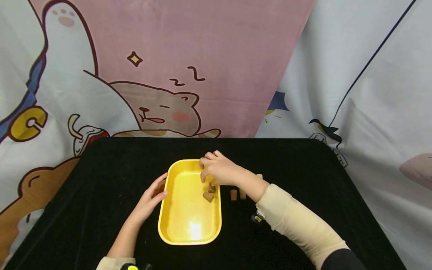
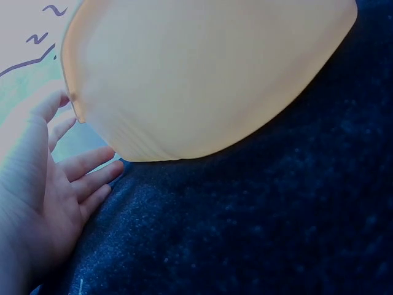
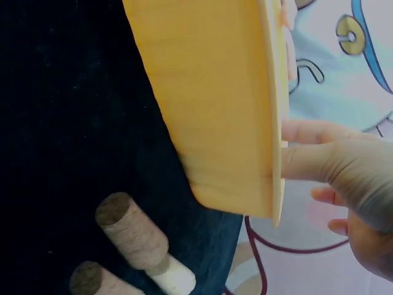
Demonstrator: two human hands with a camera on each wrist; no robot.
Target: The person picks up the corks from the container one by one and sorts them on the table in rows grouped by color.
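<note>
A yellow tray [image 1: 189, 221] lies on the black cloth. Along its left rim, my left hand [image 1: 153, 197] touches the tray with spread, fairly straight fingers; the left wrist view also has this hand [image 2: 55, 190] against the tray's outer side. Over the far right corner is my right hand [image 1: 221, 169], thumb and forefinger apart and reaching down inside. Just below the thumb lies one brown cork [image 1: 211, 188], with a second cork [image 1: 208, 197] beside it. In the right wrist view the tray wall [image 3: 215, 110] hides the tips of my right hand [image 3: 350, 166].
Right of the tray stand brown corks [image 1: 233, 195], partly under my right forearm. Close by in the right wrist view are a cork [image 3: 132, 230] and a pale peg-like piece [image 3: 175, 276]. A patterned curtain [image 1: 236, 75] hangs behind the black table [image 1: 287, 161].
</note>
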